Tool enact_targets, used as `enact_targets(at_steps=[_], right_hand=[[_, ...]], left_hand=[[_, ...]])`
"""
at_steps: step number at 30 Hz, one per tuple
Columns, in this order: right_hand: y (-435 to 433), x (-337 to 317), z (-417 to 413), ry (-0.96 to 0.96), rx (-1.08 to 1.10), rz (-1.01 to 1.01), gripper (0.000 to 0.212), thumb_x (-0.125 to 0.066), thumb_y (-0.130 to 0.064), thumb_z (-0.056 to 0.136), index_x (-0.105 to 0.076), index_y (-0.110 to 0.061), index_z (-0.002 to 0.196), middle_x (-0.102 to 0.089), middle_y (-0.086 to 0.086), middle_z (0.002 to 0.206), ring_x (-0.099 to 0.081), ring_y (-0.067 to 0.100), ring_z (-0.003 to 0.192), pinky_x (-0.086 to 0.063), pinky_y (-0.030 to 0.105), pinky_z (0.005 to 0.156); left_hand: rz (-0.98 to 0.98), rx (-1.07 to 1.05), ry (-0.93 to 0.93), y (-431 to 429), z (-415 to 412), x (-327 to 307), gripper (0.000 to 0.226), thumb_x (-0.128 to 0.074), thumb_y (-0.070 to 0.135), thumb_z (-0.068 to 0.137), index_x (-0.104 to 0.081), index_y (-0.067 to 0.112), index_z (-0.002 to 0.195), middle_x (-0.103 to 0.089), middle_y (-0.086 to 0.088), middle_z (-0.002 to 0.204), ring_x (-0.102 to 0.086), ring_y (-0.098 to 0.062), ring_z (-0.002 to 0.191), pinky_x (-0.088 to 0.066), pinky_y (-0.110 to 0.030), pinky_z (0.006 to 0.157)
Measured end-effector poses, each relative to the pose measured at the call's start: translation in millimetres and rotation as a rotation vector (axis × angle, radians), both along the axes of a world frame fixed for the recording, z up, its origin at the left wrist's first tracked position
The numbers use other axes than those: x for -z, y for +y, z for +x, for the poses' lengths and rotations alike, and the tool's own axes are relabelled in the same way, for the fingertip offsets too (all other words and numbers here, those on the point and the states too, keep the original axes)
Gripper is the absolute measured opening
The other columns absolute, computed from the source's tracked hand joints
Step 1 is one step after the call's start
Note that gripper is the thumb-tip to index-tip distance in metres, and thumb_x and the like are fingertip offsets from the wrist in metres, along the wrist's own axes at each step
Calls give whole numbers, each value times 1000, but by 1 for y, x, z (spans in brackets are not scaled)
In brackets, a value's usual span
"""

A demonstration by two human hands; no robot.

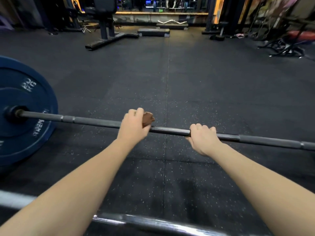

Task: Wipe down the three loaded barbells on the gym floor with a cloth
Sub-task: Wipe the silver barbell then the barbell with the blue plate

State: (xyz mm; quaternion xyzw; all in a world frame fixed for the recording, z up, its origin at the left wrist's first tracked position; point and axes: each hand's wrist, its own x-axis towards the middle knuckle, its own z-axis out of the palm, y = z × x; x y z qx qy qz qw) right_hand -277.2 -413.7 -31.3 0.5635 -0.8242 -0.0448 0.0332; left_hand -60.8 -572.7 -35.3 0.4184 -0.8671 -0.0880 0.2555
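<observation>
A long dark grey steel barbell (95, 122) lies across the black speckled rubber gym floor (170, 82). Its left end is loaded with a big round blue bumper plate (25, 133) standing on edge, which holds the shaft just off the floor; its right end runs out of view. The left hand (133, 126) sits on top of the shaft near its middle with a small crumpled brown cloth (148, 119) bunched under it. The fingers (136, 113) are curled down over the cloth and press it onto the bar, and a tuft sticks out on the side towards the other hand. That grip probably wraps the cloth partly round the shaft so that one slide cleans more than the top. The right hand (202, 138) is near the cloth hand but apart from it, on the ridged centre section. Its fingers (201, 129) are closed over the top of the bar and its thumb is tucked beneath, holding bare metal. I judge that it steadies the bar against rolling on its plates while the cloth rubs. A second, glossy black bar (153, 223) lies blurred along the bottom edge close to the person, so this barbell is the farther of the two, reached with both arms stretched forward.
</observation>
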Motion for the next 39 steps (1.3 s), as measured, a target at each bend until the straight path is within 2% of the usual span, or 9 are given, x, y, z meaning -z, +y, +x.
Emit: enact_targets(at_steps=[4, 8, 12, 16, 21, 29, 33, 36, 39], right_hand=[[-1, 4, 0, 29, 21, 25, 27, -44, -35, 102, -42, -16, 122, -52, 3, 123, -52, 27, 111, -32, 42, 83], [-1, -1, -4, -33, 14, 109, 42, -43, -25, 98, -38, -18, 140, -46, 3, 128, -45, 26, 117, -32, 41, 92], [0, -2, -1, -3, -7, 33, 28, -47, -33, 101, -43, -16, 122, -52, 3, 123, -52, 28, 114, -33, 42, 85], [3, 2, -2, -3, -36, -38, 33, -43, -47, 104, -46, -17, 116, -56, 2, 116, -55, 27, 106, -34, 42, 84], [3, 7, 0, 46, -36, -85, 30, -44, -44, 104, -47, -16, 114, -56, 2, 113, -55, 27, 102, -31, 40, 79], [2, 10, 0, 84, -21, -92, 23, -42, -39, 104, -44, -17, 112, -55, 1, 112, -54, 25, 100, -26, 38, 77], [-1, 7, 0, 78, -15, -65, 23, -44, -38, 104, -44, -17, 112, -56, 1, 113, -55, 26, 102, -26, 39, 77], [-1, 6, -1, 81, 5, -42, 17, -45, -33, 102, -42, -19, 112, -55, 0, 116, -55, 26, 105, -26, 39, 77], [0, 4, -5, 29, -4, 5, 30, -49, -28, 97, -41, -19, 125, -52, 0, 125, -52, 26, 114, -32, 39, 84]], left_hand=[[-93, 228, -38, 67, -64, 3, 46, -71, 27, 75, -54, 18, 116, -51, -10, 117, -49, -33, 98, -48, -47, 85], [-95, 266, 8, 100, -94, 8, 48, -68, 20, 69, -52, 19, 115, -48, -6, 118, -44, -31, 97, -45, -46, 84], [-138, 389, -63, 65, -64, 3, 49, -69, 25, 74, -53, 21, 120, -49, -2, 119, -45, -28, 96, -46, -43, 79], [-85, 240, -46, 26, -12, -3, 42, -68, 20, 74, -55, 21, 114, -52, 1, 113, -47, -25, 97, -47, -47, 84], [-65, -17, 20, -24, 54, -1, 33, -69, 17, 80, -56, 16, 110, -55, -4, 109, -50, -29, 96, -48, -50, 86], [-90, -233, 63, 2, 22, 1, 37, -73, 17, 76, -56, 14, 109, -56, -7, 104, -51, -32, 93, -43, -44, 79], [-72, -97, -6, 41, -19, 1, 45, -70, 21, 72, -56, 20, 114, -53, -3, 110, -49, -29, 99, -42, -43, 83], [-140, 77, -14, 80, -55, 4, 46, -66, 21, 66, -55, 19, 111, -53, -4, 109, -48, -30, 95, -40, -42, 77], [-202, 196, -77, 104, -80, 6, 47, -63, 20, 64, -54, 18, 111, -52, -3, 110, -47, -30, 93, -39, -42, 74]])
